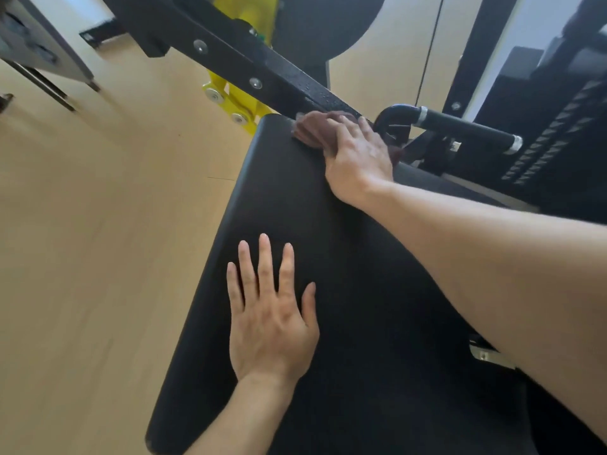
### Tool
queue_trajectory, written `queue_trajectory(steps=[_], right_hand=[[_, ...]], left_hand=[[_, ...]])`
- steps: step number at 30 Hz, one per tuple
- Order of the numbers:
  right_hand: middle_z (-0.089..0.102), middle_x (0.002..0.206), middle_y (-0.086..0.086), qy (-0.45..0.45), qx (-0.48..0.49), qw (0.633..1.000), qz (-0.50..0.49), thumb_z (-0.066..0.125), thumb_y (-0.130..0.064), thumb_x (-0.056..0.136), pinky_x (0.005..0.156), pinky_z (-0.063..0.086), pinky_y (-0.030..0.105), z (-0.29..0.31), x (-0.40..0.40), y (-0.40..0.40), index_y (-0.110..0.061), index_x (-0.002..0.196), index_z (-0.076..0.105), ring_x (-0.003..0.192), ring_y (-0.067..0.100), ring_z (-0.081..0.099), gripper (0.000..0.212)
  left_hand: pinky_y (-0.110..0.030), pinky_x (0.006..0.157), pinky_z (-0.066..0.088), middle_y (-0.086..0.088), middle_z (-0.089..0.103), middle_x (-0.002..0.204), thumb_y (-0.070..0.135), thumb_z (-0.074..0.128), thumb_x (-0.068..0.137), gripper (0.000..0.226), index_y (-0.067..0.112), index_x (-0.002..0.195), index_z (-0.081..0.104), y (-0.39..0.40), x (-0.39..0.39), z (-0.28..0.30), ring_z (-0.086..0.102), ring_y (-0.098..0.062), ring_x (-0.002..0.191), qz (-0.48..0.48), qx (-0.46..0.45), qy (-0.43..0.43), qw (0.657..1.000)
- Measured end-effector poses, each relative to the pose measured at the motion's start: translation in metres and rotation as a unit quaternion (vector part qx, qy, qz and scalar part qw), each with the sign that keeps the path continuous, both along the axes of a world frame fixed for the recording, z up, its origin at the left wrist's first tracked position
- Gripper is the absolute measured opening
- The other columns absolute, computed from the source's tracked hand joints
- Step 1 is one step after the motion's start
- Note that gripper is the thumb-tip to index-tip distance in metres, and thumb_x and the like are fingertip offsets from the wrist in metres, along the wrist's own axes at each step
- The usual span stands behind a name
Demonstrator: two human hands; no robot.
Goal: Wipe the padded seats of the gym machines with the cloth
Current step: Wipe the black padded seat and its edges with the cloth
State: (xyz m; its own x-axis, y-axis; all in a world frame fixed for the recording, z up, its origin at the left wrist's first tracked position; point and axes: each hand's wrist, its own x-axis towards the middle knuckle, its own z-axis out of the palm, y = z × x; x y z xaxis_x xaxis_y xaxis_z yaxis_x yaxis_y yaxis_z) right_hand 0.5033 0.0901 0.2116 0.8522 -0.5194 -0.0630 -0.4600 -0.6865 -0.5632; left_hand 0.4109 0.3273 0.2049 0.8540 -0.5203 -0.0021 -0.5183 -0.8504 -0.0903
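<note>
The right hand (pixel 358 159) is reaching to the far end of the padded seat (pixel 295 208), and its fingers (pixel 348 124) are curling over a bunched brown cloth (pixel 310 129), pressing it down at the seat's far edge. The cloth is lying under and just beyond those fingers, touching the black machine beam (pixel 236 60) that is crossing above the pad; most of the cloth is being covered by the hand. The left hand (pixel 271 320) is resting flat on the near part of the seat, its fingers (pixel 265 261) lying straight and spread, holding nothing. To the right, a black handle bar (pixel 466 126) is jutting out beside the cloth. The seat's near end is running out of view, and the yellow bracket (pixel 236 103) is partly hidden behind the beam. The wooden floor (pixel 98 224) is showing on the left, blurred.
</note>
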Motion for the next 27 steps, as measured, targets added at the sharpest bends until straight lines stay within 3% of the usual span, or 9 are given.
queue_trajectory(steps=[4, 12, 16, 20, 22, 24, 25, 26, 27], right_hand=[[0.008, 0.171, -0.006, -0.023, 0.023, 0.997, 0.064, 0.047, -0.011, 0.094, 0.127, -0.009, 0.040, 0.002, -0.052, 0.038, -0.029, 0.161, 0.020, 0.157, 0.018, -0.008, 0.074], [0.001, 0.171, -0.009, -0.022, 0.056, 0.997, 0.050, 0.047, -0.022, 0.093, 0.125, -0.014, 0.036, -0.010, -0.187, 0.138, -0.029, 0.162, 0.011, 0.154, 0.010, -0.020, 0.079], [-0.007, 0.169, -0.013, 0.024, 0.064, 0.998, -0.007, 0.045, -0.025, 0.089, 0.124, -0.019, 0.036, -0.014, -0.242, 0.179, -0.031, 0.163, 0.007, 0.151, 0.006, -0.027, 0.083], [-0.009, 0.162, -0.028, 0.022, 0.222, 0.973, -0.061, 0.042, -0.020, 0.095, 0.122, -0.021, 0.030, -0.007, -0.286, 0.198, -0.038, 0.161, 0.011, 0.141, -0.015, -0.031, 0.075], [0.002, 0.157, -0.034, 0.000, 0.369, 0.924, -0.101, 0.039, -0.020, 0.101, 0.123, -0.015, 0.028, 0.004, -0.307, 0.200, -0.047, 0.155, 0.018, 0.138, -0.022, -0.022, 0.064], [0.040, 0.154, -0.014, -0.047, 0.496, 0.837, -0.227, 0.042, -0.024, 0.102, 0.120, 0.023, 0.028, 0.013, -0.328, 0.205, -0.041, 0.149, 0.039, 0.146, 0.003, 0.025, 0.051], [0.060, 0.131, 0.003, -0.070, 0.549, 0.775, -0.305, 0.048, -0.025, 0.099, 0.100, 0.042, 0.024, 0.018, -0.340, 0.208, -0.028, 0.136, 0.058, 0.123, 0.016, 0.052, 0.039], [0.066, 0.104, 0.012, -0.097, 0.586, 0.712, -0.375, 0.056, -0.027, 0.092, 0.080, 0.049, 0.027, 0.022, -0.351, 0.209, -0.015, 0.113, 0.070, 0.096, 0.023, 0.060, 0.029], [0.063, 0.089, 0.016, -0.130, 0.603, 0.661, -0.427, 0.060, -0.031, 0.085, 0.070, 0.047, 0.034, 0.028, -0.361, 0.211, -0.008, 0.095, 0.070, 0.081, 0.028, 0.058, 0.027]], left_hand=[[-0.056, 0.124, 0.012, -0.013, 0.015, 0.168, 0.046, 0.028, 0.103, 0.063, 0.015, 0.157, 0.026, -0.001, 0.000, 0.001, 0.002, -0.036, 0.156, -0.007, -0.002, 0.001, 1.000], [-0.057, 0.124, 0.003, -0.008, 0.015, 0.168, 0.037, 0.023, 0.102, 0.059, 0.018, 0.157, 0.025, 0.004, 0.001, 0.004, -0.001, -0.037, 0.155, -0.042, -0.033, 0.023, 0.998], [-0.052, 0.125, -0.002, 0.000, 0.021, 0.167, 0.039, 0.023, 0.104, 0.052, 0.026, 0.153, 0.037, 0.010, 0.000, 0.009, -0.001, -0.023, 0.157, -0.096, -0.088, 0.068, 0.989], [-0.044, 0.126, -0.002, 0.004, 0.029, 0.164, 0.044, 0.030, 0.104, 0.049, 0.026, 0.147, 0.046, 0.019, -0.002, 0.013, 0.004, -0.015, 0.156, -0.151, -0.137, 0.106, 0.973], [-0.043, 0.127, 0.002, 0.004, 0.035, 0.162, 0.045, 0.033, 0.104, 0.049, 0.024, 0.145, 0.049, 0.020, -0.002, 0.011, 0.010, -0.014, 0.155, -0.172, -0.145, 0.108, 0.968], [-0.043, 0.127, 0.004, 0.003, 0.037, 0.160, 0.048, 0.032, 0.103, 0.052, 0.022, 0.144, 0.050, 0.019, -0.003, 0.006, 0.013, -0.015, 0.155, -0.181, -0.126, 0.091, 0.971], [-0.044, 0.127, 0.003, 0.002, 0.037, 0.160, 0.049, 0.031, 0.103, 0.053, 0.022, 0.144, 0.050, 0.018, -0.004, 0.004, 0.013, -0.017, 0.155, -0.183, -0.114, 0.080, 0.973], [-0.044, 0.126, 0.003, 0.001, 0.037, 0.160, 0.050, 0.031, 0.103, 0.053, 0.021, 0.144, 0.049, 0.017, -0.005, 0.003, 0.014, -0.018, 0.155, -0.184, -0.105, 0.071, 0.975], [-0.044, 0.126, 0.003, 0.000, 0.038, 0.160, 0.050, 0.032, 0.103, 0.053, 0.021, 0.144, 0.049, 0.017, -0.006, 0.003, 0.014, -0.018, 0.155, -0.188, -0.103, 0.065, 0.975]])
